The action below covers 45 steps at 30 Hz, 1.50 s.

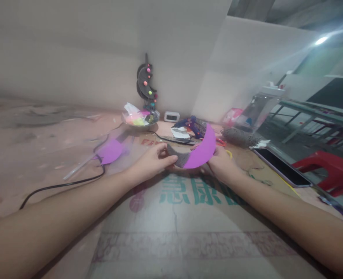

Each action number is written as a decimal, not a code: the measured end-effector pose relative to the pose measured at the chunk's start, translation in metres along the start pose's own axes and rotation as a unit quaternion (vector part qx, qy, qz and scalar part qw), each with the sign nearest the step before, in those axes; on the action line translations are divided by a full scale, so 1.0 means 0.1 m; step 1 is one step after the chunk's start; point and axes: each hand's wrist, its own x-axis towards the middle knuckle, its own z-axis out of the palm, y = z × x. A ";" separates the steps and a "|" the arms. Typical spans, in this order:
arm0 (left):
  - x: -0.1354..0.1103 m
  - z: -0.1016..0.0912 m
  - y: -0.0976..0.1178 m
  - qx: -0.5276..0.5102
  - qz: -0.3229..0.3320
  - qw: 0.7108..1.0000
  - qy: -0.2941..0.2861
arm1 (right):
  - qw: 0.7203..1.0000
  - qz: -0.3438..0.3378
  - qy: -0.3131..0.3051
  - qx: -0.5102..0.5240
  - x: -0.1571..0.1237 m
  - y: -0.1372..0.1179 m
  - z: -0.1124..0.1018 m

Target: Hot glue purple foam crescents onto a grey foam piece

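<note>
Between my hands is a crescent-shaped piece (202, 153), its right part covered in purple paper or felt and its left part wrapped in grey yarn. My left hand (156, 159) pinches the grey end, thumb in front. My right hand (220, 162) grips the purple end from behind, so most of its fingers are hidden. The crescent is held above a printed cardboard sheet (171, 224). Behind it, a dark blue glue gun (194, 126) lies near a white paper scrap (181, 133).
A grey crescent ornament with coloured balls (144, 83) stands by the wall, behind a clear dish of craft bits (139, 121). A small white clock (171, 116), grey yarn (238, 137) and a phone (282, 166) lie around. A purple piece (111, 151) and black cable (63, 185) are left.
</note>
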 end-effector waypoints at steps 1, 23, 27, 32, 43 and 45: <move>0.00 0.00 0.00 -0.002 -0.003 1.000 -0.003 | 1.000 -0.006 0.010 -0.003 0.00 0.00 0.00; 0.01 -0.04 0.02 -0.041 -0.056 0.998 0.001 | 0.997 0.003 -0.066 -0.036 -0.11 -0.13 0.12; -0.02 -0.05 0.06 0.072 -0.046 0.995 -0.050 | 0.996 -0.015 -0.065 -0.063 -0.13 -0.16 0.12; -0.04 -0.07 0.08 0.063 -0.063 0.995 -0.034 | 0.997 -0.033 -0.041 -0.054 -0.11 -0.15 0.10; -0.02 -0.07 0.04 -0.001 -0.055 0.998 -0.009 | 0.984 -0.125 0.015 -0.123 0.03 -0.28 -0.09; 0.00 -0.08 0.01 -0.011 -0.041 0.999 0.030 | 0.977 -0.143 0.071 -0.141 0.16 -0.32 -0.28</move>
